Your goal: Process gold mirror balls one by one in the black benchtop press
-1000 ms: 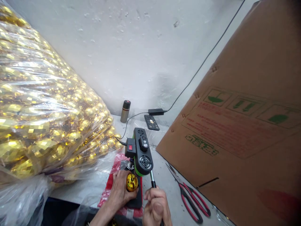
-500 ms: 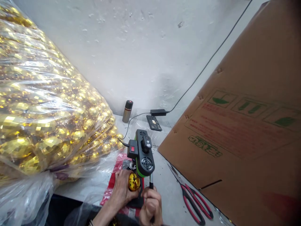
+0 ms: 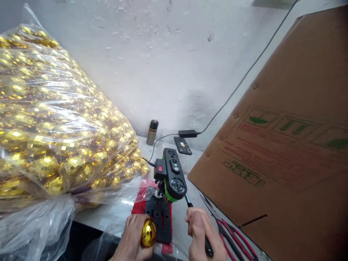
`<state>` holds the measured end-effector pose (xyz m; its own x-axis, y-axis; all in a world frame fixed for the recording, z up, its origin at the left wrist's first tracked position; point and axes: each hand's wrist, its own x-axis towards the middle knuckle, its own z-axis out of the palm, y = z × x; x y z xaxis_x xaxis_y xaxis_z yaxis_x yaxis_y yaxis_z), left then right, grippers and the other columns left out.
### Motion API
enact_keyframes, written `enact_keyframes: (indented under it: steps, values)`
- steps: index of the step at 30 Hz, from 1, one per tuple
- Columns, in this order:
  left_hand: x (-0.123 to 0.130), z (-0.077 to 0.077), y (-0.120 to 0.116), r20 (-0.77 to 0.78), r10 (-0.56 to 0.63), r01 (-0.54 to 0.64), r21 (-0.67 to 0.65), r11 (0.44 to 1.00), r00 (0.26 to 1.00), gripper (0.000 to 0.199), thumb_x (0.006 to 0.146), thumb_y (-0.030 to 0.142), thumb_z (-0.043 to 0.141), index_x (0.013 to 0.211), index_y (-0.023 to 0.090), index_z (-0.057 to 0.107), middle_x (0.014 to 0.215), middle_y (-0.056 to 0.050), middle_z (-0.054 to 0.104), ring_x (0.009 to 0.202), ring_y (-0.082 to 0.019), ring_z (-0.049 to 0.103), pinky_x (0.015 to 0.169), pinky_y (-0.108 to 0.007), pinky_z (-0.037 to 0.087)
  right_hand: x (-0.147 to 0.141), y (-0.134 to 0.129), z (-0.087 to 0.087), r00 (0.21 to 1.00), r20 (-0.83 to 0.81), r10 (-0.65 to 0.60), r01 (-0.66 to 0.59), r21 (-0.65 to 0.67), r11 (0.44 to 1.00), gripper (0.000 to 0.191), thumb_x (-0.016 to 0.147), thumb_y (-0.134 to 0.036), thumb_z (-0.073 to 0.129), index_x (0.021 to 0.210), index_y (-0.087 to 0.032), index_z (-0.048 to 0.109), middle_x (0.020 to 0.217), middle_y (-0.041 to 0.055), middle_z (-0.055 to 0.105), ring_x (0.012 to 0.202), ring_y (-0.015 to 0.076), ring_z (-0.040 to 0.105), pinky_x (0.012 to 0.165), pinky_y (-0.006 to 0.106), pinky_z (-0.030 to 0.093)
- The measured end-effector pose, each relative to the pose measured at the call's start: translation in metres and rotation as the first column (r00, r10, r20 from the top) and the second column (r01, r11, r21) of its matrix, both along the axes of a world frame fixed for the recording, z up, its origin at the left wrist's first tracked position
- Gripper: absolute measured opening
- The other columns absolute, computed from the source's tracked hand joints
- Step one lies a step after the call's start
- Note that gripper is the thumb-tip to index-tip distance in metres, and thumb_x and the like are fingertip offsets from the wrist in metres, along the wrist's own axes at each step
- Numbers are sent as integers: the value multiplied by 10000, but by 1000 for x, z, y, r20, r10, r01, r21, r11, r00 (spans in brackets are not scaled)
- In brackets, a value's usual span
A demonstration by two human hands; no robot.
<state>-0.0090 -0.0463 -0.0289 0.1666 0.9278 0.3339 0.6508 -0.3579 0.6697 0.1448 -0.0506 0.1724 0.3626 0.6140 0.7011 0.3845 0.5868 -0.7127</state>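
Left hand (image 3: pixel 133 235) round a gold ball (image 3: pixel 148 233), right hand (image 3: pixel 205 233) on a lever (image 3: pixel 188 200)

From my end I see the left hand curled about the ball, which is on the wearer's side of the black-and-green machine (image 3: pixel 174 177), by the near left edge of its slotted base plate (image 3: pixel 166 232); whether ball and plate touch, I cannot tell. I read the right hand as a tight fist on the lever, off the machine's near right side, with the black grip poking out past the fingers. Beneath the machine's plate I see a red sheet (image 3: pixel 138 206).

To the machine's right lie red-and-black scissors (image 3: pixel 246 243), and farther right stands a big cardboard box (image 3: pixel 272 127). Behind the machine I pick out a dark phone (image 3: pixel 186 148) lying flat, a black power adapter (image 3: pixel 187 133) just past it, and an upright capped bottle (image 3: pixel 152 135). Left of the machine, a clear plastic bag (image 3: pixel 32 224) bulges with more gold balls (image 3: pixel 45 166)
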Motion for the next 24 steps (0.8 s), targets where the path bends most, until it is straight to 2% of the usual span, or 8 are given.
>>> enact_keyframes:
  steps: [3,5,7,9,12,15,20,24]
  values:
    - [-37,-16,-20,-104,-94,109,141,984,990,775,707,401,899,1408,259,600,1295,-126,766,1160,-358,717,1010,-469,577,-12,-6,-11,995,-94,-44,40,-47,998,322,1070,-222,513,748,-219,504,711,-20,519,589,110,412,576,294,295]
    - [-57,-13,-15,-163,-58,88,182,979,985,713,856,437,788,1500,260,538,1375,-130,740,1230,-338,697,1046,-457,571,-17,-8,-17,992,-113,-53,49,-38,998,316,1064,-211,517,748,-221,502,716,-20,527,600,115,425,589,300,298]
    - [-71,2,7,-181,127,-85,224,971,975,481,999,315,581,1473,235,574,1359,-138,747,1247,-319,687,1065,-479,562,-18,-8,-21,991,-127,-52,50,-21,999,312,1058,-201,521,747,-222,507,720,-20,528,609,119,437,597,304,303]
    - [-79,24,41,-205,257,-211,220,952,944,428,1005,196,467,1395,184,645,1348,-176,743,1248,-336,682,1068,-532,553,-18,-7,-22,989,-139,-43,42,-12,999,309,1053,-198,528,745,-221,511,718,-19,524,612,121,441,600,306,303]
    - [-85,53,99,-250,190,-174,84,981,949,550,856,17,452,1342,137,680,1337,-192,742,1277,-333,672,1126,-547,514,-18,-5,-23,988,-153,-37,37,-2,999,316,1052,-190,528,737,-217,514,718,-18,516,616,119,442,606,305,304]
    - [-86,70,140,-241,133,-122,59,991,961,601,786,0,479,1328,154,687,1295,-172,762,1265,-331,679,1137,-524,507,-19,-5,-25,986,-162,-29,29,0,1000,325,1060,-183,509,738,-214,524,733,-16,513,616,116,444,604,302,306]
    - [-91,76,159,-224,67,-62,30,998,972,438,836,143,568,1244,198,718,1224,-148,786,1192,-345,708,1073,-482,548,-19,-9,-28,987,-162,-21,15,-35,999,315,1070,-193,499,758,-218,534,753,-15,522,626,118,455,614,296,318]
    - [-94,75,155,-225,131,-134,1,991,966,286,862,263,626,1113,170,726,1239,-203,760,1229,-420,679,1098,-558,506,-19,-9,-29,987,-159,-27,21,-37,999,333,1075,-189,482,747,-219,525,741,-19,507,619,116,442,604,293,315]
